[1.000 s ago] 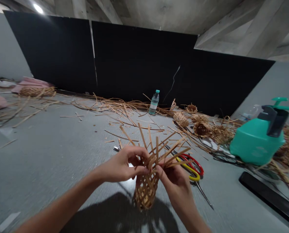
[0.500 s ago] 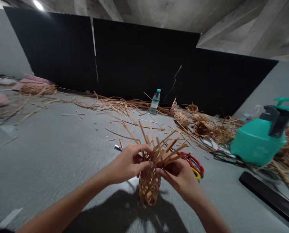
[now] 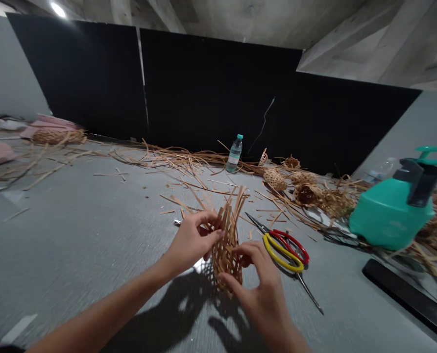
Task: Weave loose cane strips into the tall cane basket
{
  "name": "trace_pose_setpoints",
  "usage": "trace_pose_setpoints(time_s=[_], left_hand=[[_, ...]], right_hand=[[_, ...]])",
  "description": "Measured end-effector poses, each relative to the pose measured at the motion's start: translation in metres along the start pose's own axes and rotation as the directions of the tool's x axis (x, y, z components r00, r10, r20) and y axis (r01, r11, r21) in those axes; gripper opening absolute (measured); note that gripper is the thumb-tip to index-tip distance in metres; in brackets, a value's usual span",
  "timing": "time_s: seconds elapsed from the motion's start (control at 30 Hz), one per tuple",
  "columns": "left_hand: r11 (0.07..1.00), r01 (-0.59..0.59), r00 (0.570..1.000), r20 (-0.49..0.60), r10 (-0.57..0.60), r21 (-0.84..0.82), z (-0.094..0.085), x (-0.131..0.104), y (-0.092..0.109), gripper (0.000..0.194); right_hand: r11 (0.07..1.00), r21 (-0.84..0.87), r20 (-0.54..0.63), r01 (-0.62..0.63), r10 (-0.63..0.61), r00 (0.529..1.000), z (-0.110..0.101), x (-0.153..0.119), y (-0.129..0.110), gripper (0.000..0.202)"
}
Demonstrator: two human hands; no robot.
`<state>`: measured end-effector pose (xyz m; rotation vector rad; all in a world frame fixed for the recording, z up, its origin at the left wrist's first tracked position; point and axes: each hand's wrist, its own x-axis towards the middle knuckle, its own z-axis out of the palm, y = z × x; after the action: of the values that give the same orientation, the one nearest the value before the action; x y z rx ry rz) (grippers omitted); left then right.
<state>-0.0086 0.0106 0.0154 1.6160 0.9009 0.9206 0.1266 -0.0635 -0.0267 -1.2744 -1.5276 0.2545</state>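
Note:
A small woven basket (image 3: 226, 260) of thin tan strips stands over the grey surface, its loose strip ends sticking up in a bunch. My left hand (image 3: 196, 238) pinches it at the upper left, thumb in front and the other fingers partly hidden behind. On the right side, my right hand (image 3: 260, 284) is curled about the basket, with the thumb low on the wall and the fingertips higher up. Close by on the right lie scissors (image 3: 284, 250) with one red and one yellow handle, over a thin pointed metal tool (image 3: 310, 294).
A water bottle (image 3: 234, 154) stands at the back among loose strips (image 3: 182, 159). Several woven baskets (image 3: 306, 193) lie back right, near a green spray bottle (image 3: 391, 213). A black flat object (image 3: 405, 296) lies front right. A black panel (image 3: 218, 93) closes off the back.
The splayed strip ends are now gathered upright. My right hand has moved from the basket's top down to its side, uncovering the scissors. My left hand has shifted slightly left.

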Motion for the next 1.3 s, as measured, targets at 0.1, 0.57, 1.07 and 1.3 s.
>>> trace_pose_setpoints(time_s=[0.1, 0.57, 1.07, 1.3], left_hand=[[1.000, -0.009, 1.000, 0.005, 0.009, 0.008, 0.001, 0.000, 0.000, 0.005], [1.000, 0.017, 1.000, -0.002, -0.017, 0.018, 0.002, -0.001, 0.004, 0.008], [0.997, -0.036, 0.973, 0.225, 0.052, -0.075, 0.005, -0.006, 0.005, 0.001], [0.978, -0.055, 0.971, 0.217, 0.099, -0.203, 0.006, -0.007, 0.006, 0.017]], right_hand=[[0.994, -0.090, 0.070, 0.062, -0.055, 0.996, 0.005, -0.005, 0.003, 0.028], [0.995, -0.076, 0.151, 0.064, -0.052, 0.987, 0.008, -0.002, 0.003, 0.014], [0.814, 0.454, 0.190, -0.363, 0.309, 0.932, -0.011, 0.031, 0.001, 0.042], [0.724, 0.542, 0.183, -0.427, 0.394, 0.901, -0.014, 0.028, 0.000, 0.028]])
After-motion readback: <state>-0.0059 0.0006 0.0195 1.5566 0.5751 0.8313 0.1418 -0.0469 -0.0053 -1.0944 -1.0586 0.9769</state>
